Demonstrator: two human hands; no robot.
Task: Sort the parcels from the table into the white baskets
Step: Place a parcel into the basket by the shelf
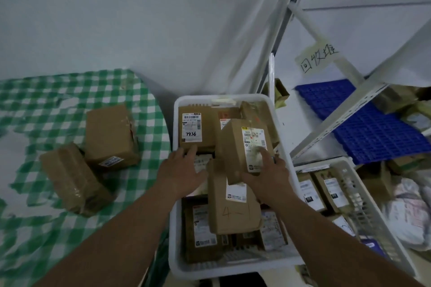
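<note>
Both hands over white basket (177, 109): right hand (268, 178) grip around labelled parcel (245, 147), left hand (184, 170) flat.

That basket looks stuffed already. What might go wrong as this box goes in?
The tilted box in the right hand sits on top of other parcels in the white basket, so it may slide or tip off. The left hand pressing among the parcels could shift them too.

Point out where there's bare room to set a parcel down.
Free: the checked cloth left of and behind the two table parcels, and its near left. Crowded: the basket under both hands, and the right basket.
</note>
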